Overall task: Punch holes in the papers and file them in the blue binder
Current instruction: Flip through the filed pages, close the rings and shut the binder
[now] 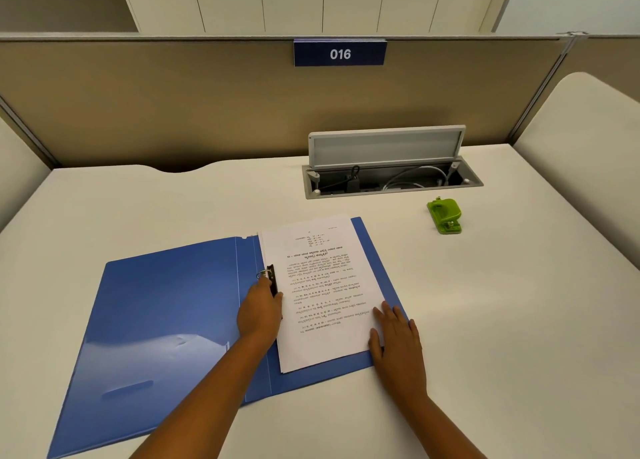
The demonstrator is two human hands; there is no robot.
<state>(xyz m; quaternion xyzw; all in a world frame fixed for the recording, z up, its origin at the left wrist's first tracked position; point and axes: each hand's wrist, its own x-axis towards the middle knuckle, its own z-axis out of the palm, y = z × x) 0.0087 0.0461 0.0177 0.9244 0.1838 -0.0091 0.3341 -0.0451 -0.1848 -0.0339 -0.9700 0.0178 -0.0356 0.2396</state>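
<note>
1. Across the whole lower part of the view runs one white desk (485, 320), backed by one tan partition (173, 105) that carries a single blue plate (340, 53) reading "016". Pale cabinet doors (294, 1) stand behind the partition; their tops are cut off by the frame, so their count cannot be told.

2. On the desk lies one blue binder (156, 320), opened flat. Its left cover is bare, and its near left corner runs out of the bottom edge of the view.

3. One stack of papers (329, 292) rests on the binder's right half, printed side up. How many sheets it holds cannot be told; only a thin layered edge shows at the bottom. The print is too small to read.

4. One cable box (391, 178) is sunk into the desk near the partition, its lid raised. White and dark cables lie inside, partly hidden by the rim.

5. Two bare hands are in view, forearms cut off at the bottom edge.
   - The left hand (259, 313) is at the binder's spine, fingers curled on the ring clip (270, 277). One metal ring shows above the knuckles; any other ring is hidden by the hand.
   - The right hand (398, 344) lies flat with straight fingers, pressing the lower right corner of the papers and the binder edge beneath.

6. One green hole punch (446, 215) sits well apart to the right, near the cable box, touched by neither hand.
</note>
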